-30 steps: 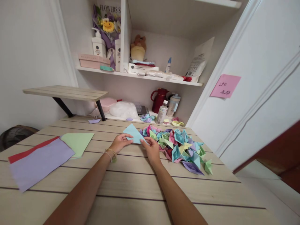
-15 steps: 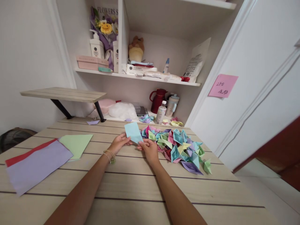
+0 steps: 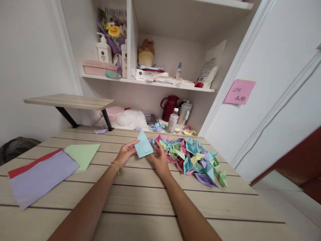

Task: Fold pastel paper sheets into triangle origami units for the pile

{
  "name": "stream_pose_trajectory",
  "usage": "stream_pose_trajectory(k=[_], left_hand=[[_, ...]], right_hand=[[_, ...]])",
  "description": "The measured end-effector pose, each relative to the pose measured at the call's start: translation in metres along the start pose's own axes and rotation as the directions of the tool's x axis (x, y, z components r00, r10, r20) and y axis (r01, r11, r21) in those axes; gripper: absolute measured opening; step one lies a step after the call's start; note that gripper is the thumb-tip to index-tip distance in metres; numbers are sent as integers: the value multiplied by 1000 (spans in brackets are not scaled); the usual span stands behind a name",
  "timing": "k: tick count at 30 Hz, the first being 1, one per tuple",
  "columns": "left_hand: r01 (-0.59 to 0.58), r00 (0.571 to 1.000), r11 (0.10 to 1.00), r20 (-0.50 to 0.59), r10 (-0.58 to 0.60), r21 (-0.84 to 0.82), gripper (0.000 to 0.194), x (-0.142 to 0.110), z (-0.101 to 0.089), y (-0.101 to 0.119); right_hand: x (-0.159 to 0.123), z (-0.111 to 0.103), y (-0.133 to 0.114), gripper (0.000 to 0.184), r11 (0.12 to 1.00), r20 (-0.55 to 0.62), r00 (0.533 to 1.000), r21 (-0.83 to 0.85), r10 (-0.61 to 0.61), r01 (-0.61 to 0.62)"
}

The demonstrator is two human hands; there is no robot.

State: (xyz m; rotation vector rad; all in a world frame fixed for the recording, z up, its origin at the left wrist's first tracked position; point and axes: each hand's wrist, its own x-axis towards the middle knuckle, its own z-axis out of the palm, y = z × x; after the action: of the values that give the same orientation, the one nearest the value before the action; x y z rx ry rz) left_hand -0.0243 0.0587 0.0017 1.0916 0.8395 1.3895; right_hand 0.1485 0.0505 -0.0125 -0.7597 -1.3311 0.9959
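A small folded sheet of light blue paper (image 3: 143,144) is held up above the table, one corner pointing upward. My left hand (image 3: 126,152) pinches its left edge between thumb and fingers. At the lower right corner of the paper is my right hand (image 3: 160,160), its thumb below and its fingers curved alongside the right edge. Just right of that hand lies a heap of folded paper boats (image 3: 190,156) in blue, green, pink, purple and yellow.
Flat purple paper (image 3: 45,177), a red sheet (image 3: 35,163) and green paper (image 3: 84,154) lie at the left. A raised wooden stand (image 3: 70,101) is behind them. Along the back are a plastic bottle (image 3: 172,122), a red jug (image 3: 170,108) and a cup (image 3: 185,113).
The blue paper has been turned between my hands, from a triangle-like outline through a rectangle to a diamond-like shape. My right fingers have spread and shifted up along its edge.
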Motion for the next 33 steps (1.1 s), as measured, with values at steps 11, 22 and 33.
stream_pose_trajectory(k=[11,22,33], left_hand=[[-6,998,1000,69,7,-7,54,0,3,0],[40,994,997,102,-46,61,55,-1,0,-2],[27,998,1000,63,-26,-11,59,-1,1,-3]], right_hand=[[-3,0,-2,40,985,113,990,-144,-81,97],[-1,-3,1,23,990,0,999,-135,-43,43],[2,-7,9,14,993,-90,995,-111,-45,35]])
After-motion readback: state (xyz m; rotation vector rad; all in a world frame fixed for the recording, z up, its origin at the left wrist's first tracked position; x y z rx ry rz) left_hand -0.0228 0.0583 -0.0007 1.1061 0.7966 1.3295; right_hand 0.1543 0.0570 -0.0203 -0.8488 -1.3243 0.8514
